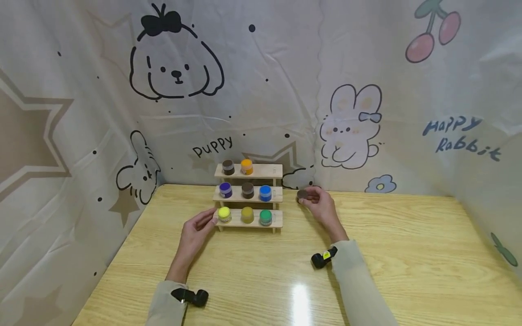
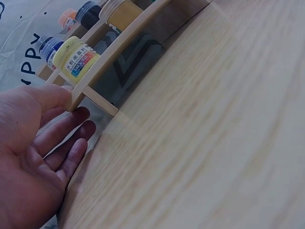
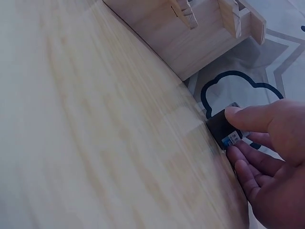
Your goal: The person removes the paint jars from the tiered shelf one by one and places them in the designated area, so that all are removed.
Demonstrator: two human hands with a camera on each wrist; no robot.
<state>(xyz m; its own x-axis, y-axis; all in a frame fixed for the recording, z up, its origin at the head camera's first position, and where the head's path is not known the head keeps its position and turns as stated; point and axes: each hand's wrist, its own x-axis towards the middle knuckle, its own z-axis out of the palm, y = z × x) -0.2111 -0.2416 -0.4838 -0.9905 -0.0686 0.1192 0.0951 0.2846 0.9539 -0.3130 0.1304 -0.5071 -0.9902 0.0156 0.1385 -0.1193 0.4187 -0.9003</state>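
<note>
A three-tier wooden rack (image 1: 248, 221) stands on the table with small paint jars on its steps. At the left end of its lowest step, my left hand (image 1: 197, 232) pinches the board's end with thumb and index finger; the other fingers curl loosely below. Closest to that hand is a yellow paint jar (image 2: 76, 59). To the right of the rack, my right hand (image 1: 322, 208) holds a dark paint jar (image 3: 223, 129) between thumb and fingers, low by the table's back edge. Part of its label shows.
Ochre (image 1: 247, 215) and green (image 1: 266, 217) jars share the bottom step. Purple (image 1: 225, 190), brown (image 1: 247, 190) and blue (image 1: 265, 193) jars occupy the middle; dark (image 1: 228, 167) and orange (image 1: 246, 166) jars stand on top. A printed curtain (image 1: 277, 104) hangs behind the table (image 1: 408, 253).
</note>
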